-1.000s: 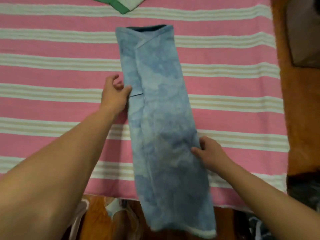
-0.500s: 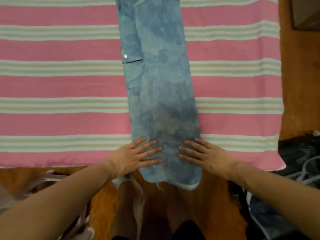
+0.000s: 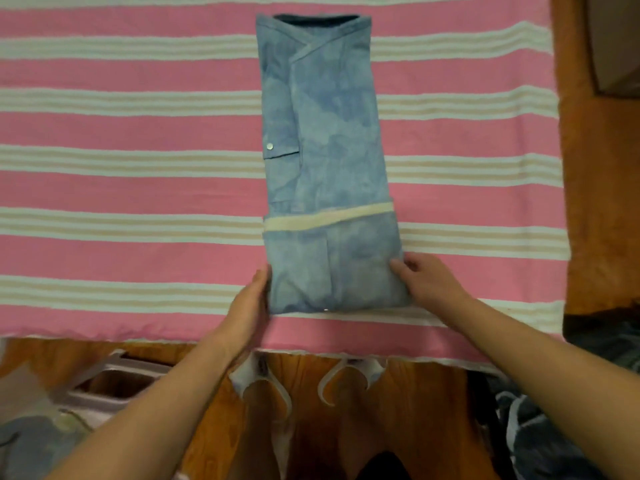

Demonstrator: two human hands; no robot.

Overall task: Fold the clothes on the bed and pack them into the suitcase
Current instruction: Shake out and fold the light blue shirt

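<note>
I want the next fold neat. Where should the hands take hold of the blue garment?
At the near doubled end of the blue garment, one hand on each long side, as the left hand and right hand sit. It's thickest there, so it should roll away evenly.

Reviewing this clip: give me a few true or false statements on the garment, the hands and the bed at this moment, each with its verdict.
1. The blue tie-dye garment lies on a pink bedspread with white and beige stripes. True.
2. Its near end is folded up, showing a cream hem band. True.
3. The left hand lifts the garment clear of the bed. False: it rests against the garment's left edge, which lies flat.
4. The right hand is off the fabric. False: it touches the fold's right edge.
5. The garment hangs over the bed's near edge. False: it lies wholly on the bed.
</note>
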